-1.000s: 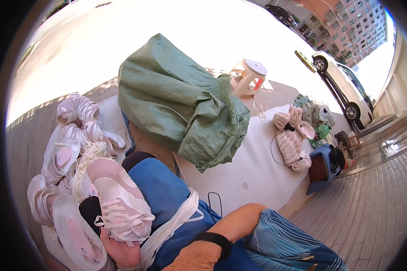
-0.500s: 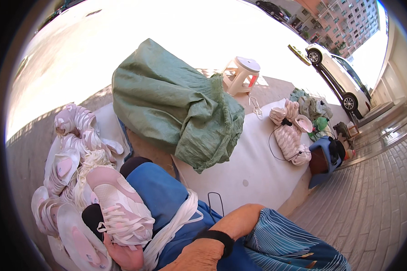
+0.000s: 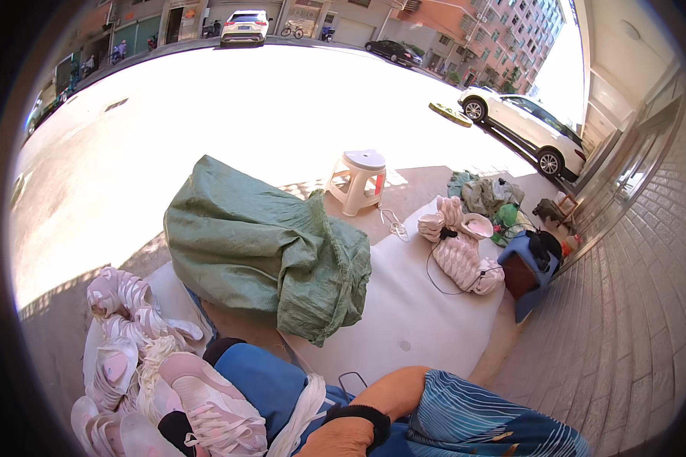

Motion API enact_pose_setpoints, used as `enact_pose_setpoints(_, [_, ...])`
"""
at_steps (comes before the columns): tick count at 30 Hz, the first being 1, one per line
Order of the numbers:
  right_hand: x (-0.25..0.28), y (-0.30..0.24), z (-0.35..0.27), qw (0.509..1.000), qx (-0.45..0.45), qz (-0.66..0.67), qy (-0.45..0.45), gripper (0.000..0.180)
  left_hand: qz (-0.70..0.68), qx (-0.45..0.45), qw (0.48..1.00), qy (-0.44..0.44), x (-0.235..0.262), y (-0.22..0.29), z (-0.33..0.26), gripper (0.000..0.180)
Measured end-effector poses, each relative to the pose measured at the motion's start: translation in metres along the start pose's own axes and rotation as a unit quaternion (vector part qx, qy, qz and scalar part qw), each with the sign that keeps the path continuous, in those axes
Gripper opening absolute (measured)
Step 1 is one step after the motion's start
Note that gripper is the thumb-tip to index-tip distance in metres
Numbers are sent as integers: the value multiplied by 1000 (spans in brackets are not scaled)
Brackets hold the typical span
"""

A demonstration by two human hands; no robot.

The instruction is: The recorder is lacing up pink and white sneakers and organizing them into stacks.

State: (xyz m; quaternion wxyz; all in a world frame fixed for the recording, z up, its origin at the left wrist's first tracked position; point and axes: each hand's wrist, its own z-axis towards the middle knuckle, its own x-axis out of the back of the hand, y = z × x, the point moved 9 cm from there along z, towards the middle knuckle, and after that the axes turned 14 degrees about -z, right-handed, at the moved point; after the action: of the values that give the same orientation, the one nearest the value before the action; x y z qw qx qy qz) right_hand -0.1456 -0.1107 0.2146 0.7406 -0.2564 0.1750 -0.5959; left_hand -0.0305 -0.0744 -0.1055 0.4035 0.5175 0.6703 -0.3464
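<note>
— At the near left corner of the white worktop, what lay by the arm?
— A pink-and-white sneaker sat on a blue bag, touching it, with more pink shoes heaped just beside, spilling over the worktop's left edge.
— And the hands?
— Only a forearm with a black wrist strap showed at the lower edge, beside a blue striped cloth. The hand itself was cut off, so I could not tell whether it was open or what it held; the other was out of sight.
— Any free room?
— A green woven sack filled the far left part. The middle was bare. A second pile of pale shoes lay at the far right edge, a white stool beyond the far edge, and a blue stool off the right corner.
</note>
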Motion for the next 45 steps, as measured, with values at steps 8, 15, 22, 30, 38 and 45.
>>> enact_pose_setpoints(8, [-23,3,20,997,-64,45,21,49,128,27,990,53,-7,-7,-11,56])
enact_pose_setpoints(15, [-47,2,41,995,-83,35,-40,54,244,-6,969,-39,-36,3,-25,55])
enact_pose_setpoints(22, [-51,8,47,993,-45,98,-58,53,325,43,940,-97,-23,-38,8,54])
enact_pose_setpoints(30, [-47,-4,42,995,-29,81,-48,48,445,77,880,-144,-16,-57,35,52])
enact_pose_setpoints(38, [-36,21,18,993,-111,48,-8,43,554,31,826,-98,11,2,-10,51])
enact_pose_setpoints(45, [29,107,-98,867,-435,-242,-11,30,373,-17,926,59,12,19,-59,46])
